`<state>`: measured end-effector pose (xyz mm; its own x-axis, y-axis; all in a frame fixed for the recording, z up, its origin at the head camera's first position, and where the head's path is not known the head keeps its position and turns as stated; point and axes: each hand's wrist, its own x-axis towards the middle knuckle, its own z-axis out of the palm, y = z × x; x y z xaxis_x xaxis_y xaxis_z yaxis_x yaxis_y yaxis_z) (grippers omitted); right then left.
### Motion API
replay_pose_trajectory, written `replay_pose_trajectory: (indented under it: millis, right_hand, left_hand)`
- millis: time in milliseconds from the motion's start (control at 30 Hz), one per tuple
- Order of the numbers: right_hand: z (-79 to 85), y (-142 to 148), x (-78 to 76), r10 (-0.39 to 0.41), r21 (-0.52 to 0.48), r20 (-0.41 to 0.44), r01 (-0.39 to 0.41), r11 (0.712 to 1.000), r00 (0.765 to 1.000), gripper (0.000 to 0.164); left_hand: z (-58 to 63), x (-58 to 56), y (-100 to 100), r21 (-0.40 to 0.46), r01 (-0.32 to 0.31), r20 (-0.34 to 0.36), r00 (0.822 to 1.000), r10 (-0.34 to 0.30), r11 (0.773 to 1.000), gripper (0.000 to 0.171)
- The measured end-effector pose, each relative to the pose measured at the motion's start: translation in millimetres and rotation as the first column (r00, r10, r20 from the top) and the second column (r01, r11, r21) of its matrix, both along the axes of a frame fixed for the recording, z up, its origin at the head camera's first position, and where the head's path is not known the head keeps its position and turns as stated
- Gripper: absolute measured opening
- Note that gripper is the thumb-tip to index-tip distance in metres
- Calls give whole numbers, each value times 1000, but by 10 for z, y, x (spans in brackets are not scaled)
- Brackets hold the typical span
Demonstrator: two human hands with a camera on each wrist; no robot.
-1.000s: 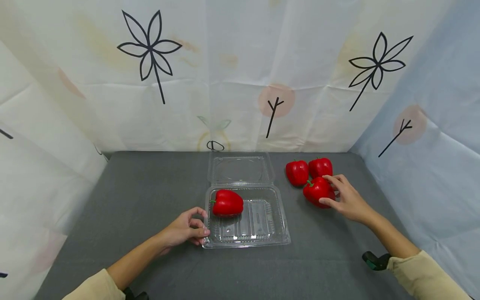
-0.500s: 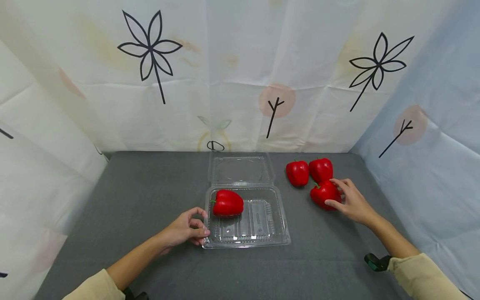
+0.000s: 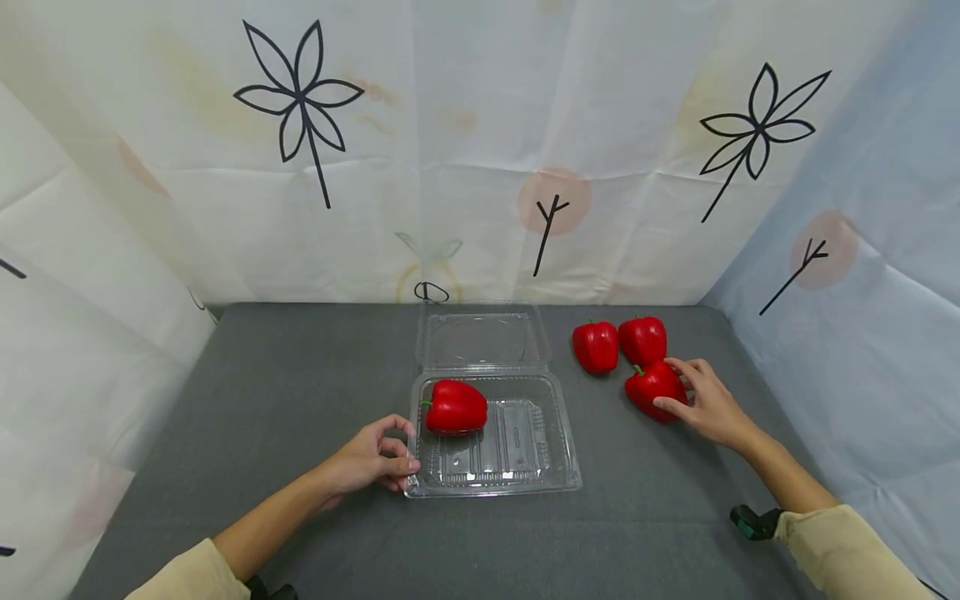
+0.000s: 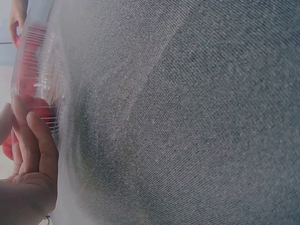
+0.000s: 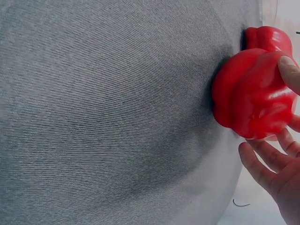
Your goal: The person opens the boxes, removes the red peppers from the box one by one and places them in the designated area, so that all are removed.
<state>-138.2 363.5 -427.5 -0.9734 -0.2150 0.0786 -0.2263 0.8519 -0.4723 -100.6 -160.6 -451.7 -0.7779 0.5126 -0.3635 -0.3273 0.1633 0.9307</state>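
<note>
A clear plastic clamshell container [image 3: 525, 442] lies in the middle of the table with its lid folded back. One red bell pepper [image 3: 456, 407] rests on its side in the left part of the container, its stem facing left. My left hand [image 3: 369, 457] pinches the container's left rim near the front corner; in the left wrist view its fingers [image 4: 44, 145] lie against the side wall. On the right, my right hand [image 3: 708, 406] holds a second red bell pepper [image 3: 649, 393] between thumb and fingers, low at the table. The right wrist view shows this pepper [image 5: 255, 93] close up.
Two more red bell peppers, one on the left [image 3: 596, 347] and one on the right [image 3: 642, 340], stand just behind the held one. The grey tabletop [image 3: 300, 375] ends at a patterned white curtain [image 3: 465, 150] at the back. Cloth also hangs on both sides.
My right hand and the pepper it holds have shifted a little right and toward me, away from the left rear pepper. The left hand and container have stayed put.
</note>
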Motion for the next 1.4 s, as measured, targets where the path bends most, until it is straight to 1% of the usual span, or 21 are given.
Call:
replay_pose_trajectory:
  millis: [167,567,900,1100,1267,1400]
  right_hand:
    - [20,-15,-37,-2,-10,14,2,1000,1000,69]
    - [32,-29,-89,-10,10,29,10,1000,1000,69]
    - [25,-45,-93,-33,54,26,31,998,999,73]
    - [31,-78,-90,-47,50,33,45,998,998,78]
    - [46,-142,-76,-61,60,8,60,996,998,80]
    - [57,-263,-86,-63,45,-38,64,997,997,82]
  left_hand:
    - [-15,4,1,11,2,-7,1000,-2,1000,47]
    - [-19,8,1,10,-3,-4,1000,3,1000,49]
    - [-22,-1,3,8,-3,2,1000,3,1000,48]
    - [-23,-5,-1,17,2,-9,1000,-2,1000,48]
    - [-32,-4,-4,18,7,-18,1000,-7,1000,47]
    - [-39,-4,-1,16,7,-19,1000,-7,1000,44]
